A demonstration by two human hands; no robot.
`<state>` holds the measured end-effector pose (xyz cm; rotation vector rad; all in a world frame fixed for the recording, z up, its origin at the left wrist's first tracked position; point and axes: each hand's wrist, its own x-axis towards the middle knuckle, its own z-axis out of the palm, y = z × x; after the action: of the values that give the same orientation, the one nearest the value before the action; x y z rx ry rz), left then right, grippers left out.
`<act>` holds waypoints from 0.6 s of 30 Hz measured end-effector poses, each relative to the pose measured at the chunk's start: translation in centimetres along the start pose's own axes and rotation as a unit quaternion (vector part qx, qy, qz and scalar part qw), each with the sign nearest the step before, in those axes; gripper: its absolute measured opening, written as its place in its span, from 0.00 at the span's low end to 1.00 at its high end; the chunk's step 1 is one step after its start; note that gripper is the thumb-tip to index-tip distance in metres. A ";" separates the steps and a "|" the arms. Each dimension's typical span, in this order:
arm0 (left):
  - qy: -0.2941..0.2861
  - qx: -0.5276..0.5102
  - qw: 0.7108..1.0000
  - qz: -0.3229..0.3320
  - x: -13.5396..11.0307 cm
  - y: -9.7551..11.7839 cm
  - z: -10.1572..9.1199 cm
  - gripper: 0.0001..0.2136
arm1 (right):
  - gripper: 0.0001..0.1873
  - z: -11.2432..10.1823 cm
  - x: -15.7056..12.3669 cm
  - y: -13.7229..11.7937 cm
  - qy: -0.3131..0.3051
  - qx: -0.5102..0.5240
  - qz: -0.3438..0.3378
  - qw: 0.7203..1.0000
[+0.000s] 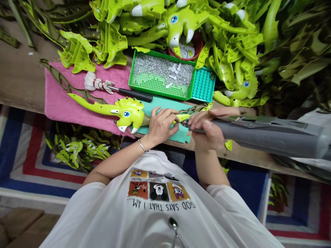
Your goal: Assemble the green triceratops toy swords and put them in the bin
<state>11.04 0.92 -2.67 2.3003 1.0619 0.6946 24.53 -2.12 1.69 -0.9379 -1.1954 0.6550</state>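
White printed T-shirt [157, 203] right below us, folks! We've got a lime-green triceratops toy [126, 115] across the pink towel [59, 86] at the bench [23, 86] edge, the left hand [161, 125] with fingers [165, 113] wrapped round it to steady it. Behind sit a black-handled screwdriver [134, 93] and a green tray [134, 69] of screws, while the right hand [207, 132] grips a grey power driver [269, 136] aimed at the toy!

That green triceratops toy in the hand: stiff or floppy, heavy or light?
The lime-green triceratops toy in the left hand is probably stiff: its long tail runs straight. It is likely light for its size, as matching pieces in the pile look like thin shells. Its gloss may feel slippery.
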 end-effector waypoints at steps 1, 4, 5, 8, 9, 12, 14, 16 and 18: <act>-0.002 0.002 1.000 -0.003 0.0 0.0 0.0 0.02 | 0.20 0.2 0.0 0.0 -0.003 0.007 -0.001 1.000; -0.002 0.014 1.000 -0.006 0.0 0.0 0.2 0.02 | 0.18 0.4 0.1 0.0 0.002 0.017 -0.001 1.000; 0.000 0.018 1.000 -0.005 0.0 0.0 0.3 0.03 | 0.18 0.4 0.1 0.0 0.006 0.015 0.001 1.000; 0.001 0.028 1.000 -0.002 0.0 -0.1 0.3 0.03 | 0.21 0.2 0.1 0.0 0.017 -0.003 0.013 1.000; -0.001 0.030 1.000 -0.003 0.0 -0.1 0.3 0.03 | 0.22 0.1 0.1 0.0 0.016 -0.008 0.015 1.000; -0.010 0.030 0.999 -0.005 0.1 0.0 0.1 0.02 | 0.21 -0.2 0.0 0.1 0.011 -0.014 0.005 1.000; -0.012 0.028 1.000 -0.003 0.1 0.0 0.1 0.02 | 0.20 -0.2 -0.1 0.1 0.006 -0.012 -0.002 1.000; -0.010 0.027 1.000 0.001 0.1 -0.1 0.1 0.03 | 0.19 0.0 -0.2 0.1 0.002 -0.004 -0.006 1.000; -0.009 0.028 1.000 0.002 0.1 -0.1 0.1 0.03 | 0.17 0.1 -0.3 0.1 0.003 0.005 -0.003 1.000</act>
<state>11.11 0.98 -2.81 2.3523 1.0815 0.6530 24.40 -2.28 1.47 -0.9259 -1.1876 0.6522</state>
